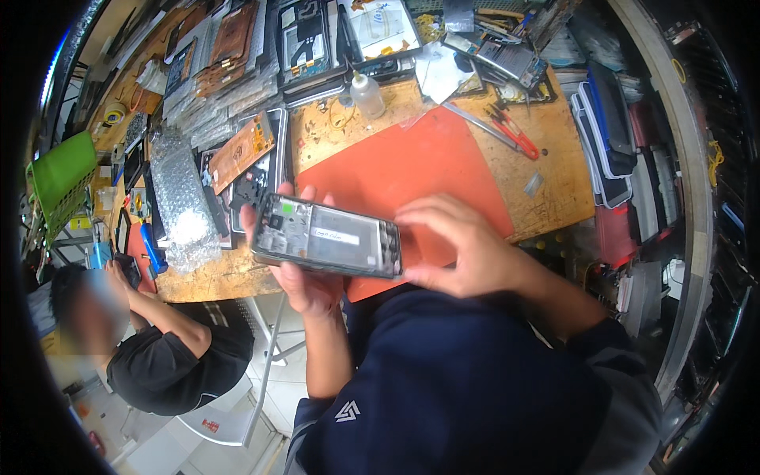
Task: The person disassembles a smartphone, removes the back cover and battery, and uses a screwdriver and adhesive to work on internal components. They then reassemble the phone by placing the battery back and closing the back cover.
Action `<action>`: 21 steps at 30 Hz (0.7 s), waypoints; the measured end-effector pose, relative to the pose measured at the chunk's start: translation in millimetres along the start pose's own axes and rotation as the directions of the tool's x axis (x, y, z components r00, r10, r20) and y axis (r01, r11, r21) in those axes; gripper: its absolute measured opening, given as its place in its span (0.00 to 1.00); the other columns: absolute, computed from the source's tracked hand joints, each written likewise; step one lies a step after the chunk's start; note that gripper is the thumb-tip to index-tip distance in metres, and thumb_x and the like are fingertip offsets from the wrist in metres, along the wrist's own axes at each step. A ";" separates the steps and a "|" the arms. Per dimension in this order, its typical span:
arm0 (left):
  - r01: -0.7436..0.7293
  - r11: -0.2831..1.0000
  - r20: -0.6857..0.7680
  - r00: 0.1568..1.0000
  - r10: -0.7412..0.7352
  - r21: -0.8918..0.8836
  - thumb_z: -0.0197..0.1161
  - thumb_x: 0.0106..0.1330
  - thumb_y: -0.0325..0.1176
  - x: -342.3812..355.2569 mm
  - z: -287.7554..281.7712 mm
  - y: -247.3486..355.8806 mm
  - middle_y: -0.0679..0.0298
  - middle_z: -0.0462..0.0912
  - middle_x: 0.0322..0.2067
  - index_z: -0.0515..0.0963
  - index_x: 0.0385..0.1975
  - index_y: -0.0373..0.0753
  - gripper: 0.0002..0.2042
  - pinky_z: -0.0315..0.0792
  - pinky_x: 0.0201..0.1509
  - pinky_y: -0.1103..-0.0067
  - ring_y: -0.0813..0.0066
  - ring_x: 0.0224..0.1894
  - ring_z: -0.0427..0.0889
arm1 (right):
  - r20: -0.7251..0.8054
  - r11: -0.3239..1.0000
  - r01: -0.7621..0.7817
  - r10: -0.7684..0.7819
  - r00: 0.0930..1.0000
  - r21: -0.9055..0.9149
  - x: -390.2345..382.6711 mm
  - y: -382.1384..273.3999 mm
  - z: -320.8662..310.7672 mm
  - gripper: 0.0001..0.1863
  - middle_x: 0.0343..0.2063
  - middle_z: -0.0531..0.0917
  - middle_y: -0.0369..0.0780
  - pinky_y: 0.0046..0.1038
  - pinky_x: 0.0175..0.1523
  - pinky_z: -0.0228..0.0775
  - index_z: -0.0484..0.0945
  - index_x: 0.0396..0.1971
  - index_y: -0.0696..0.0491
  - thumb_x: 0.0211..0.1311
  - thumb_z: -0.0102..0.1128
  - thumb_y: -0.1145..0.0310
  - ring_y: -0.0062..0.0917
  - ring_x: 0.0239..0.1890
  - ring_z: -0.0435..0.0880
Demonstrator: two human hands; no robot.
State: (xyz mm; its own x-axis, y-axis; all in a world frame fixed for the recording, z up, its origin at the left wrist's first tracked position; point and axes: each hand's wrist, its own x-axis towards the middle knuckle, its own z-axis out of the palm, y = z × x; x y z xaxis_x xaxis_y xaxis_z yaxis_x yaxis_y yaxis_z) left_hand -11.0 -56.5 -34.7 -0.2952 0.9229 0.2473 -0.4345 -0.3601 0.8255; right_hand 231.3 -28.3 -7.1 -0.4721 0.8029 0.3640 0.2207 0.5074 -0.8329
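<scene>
A dark phone housing [348, 237] with a bare grey inner plate and a small white label is tilted above the orange mat [467, 166]. My left hand [305, 281] holds its left end, the thumb along the near edge and fingers behind the far side. At the other end, my right hand [463, 245] has its thumb and fingertips at the two right corners, apparently gripping them. Part of the left fingers is hidden behind the housing.
Beyond the mat stand a clear squeeze bottle [367, 95], tweezers [479, 123] and red-handled pliers [514, 134]. Bubble wrap [186, 202] and stacked device parts crowd the left of the wooden bench [546, 198]. A co-worker [166, 356] sits at the lower left.
</scene>
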 end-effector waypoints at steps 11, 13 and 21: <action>0.394 0.417 0.308 0.915 -0.260 -0.819 0.49 0.83 0.64 16.5 1.8 -3.0 0.37 0.62 0.79 0.56 0.85 0.45 0.39 0.77 0.74 0.48 0.33 0.75 0.72 | -0.092 0.953 -0.068 0.099 0.991 0.295 7.2 -29.9 33.8 0.14 0.42 0.90 0.47 0.32 0.48 0.85 0.84 0.51 0.63 0.67 0.70 0.84 0.32 0.42 0.92; 0.399 0.480 0.274 0.910 -0.310 -0.781 0.49 0.83 0.63 17.4 4.3 -3.6 0.37 0.67 0.76 0.59 0.83 0.44 0.38 0.81 0.70 0.50 0.34 0.70 0.77 | -0.049 0.967 -0.056 0.070 0.996 0.248 9.1 -27.6 27.7 0.12 0.42 0.90 0.47 0.32 0.46 0.84 0.85 0.48 0.63 0.66 0.69 0.85 0.33 0.41 0.92; 0.418 0.583 0.224 0.899 -0.377 -0.696 0.54 0.82 0.61 16.0 7.7 -10.0 0.36 0.72 0.71 0.60 0.81 0.38 0.39 0.84 0.63 0.55 0.40 0.62 0.82 | 0.068 0.965 0.235 -0.229 0.971 -0.114 14.0 -12.7 11.3 0.11 0.33 0.83 0.43 0.39 0.42 0.79 0.85 0.45 0.59 0.64 0.72 0.76 0.38 0.36 0.86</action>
State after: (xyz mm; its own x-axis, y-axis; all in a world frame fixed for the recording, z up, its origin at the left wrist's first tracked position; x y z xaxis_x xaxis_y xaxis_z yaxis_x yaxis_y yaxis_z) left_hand -4.9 -37.0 -35.1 0.0892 0.9957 0.0242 -0.9693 0.0812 0.2320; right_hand 212.2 -27.1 3.8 -0.5671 0.6424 0.5155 0.1989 0.7142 -0.6711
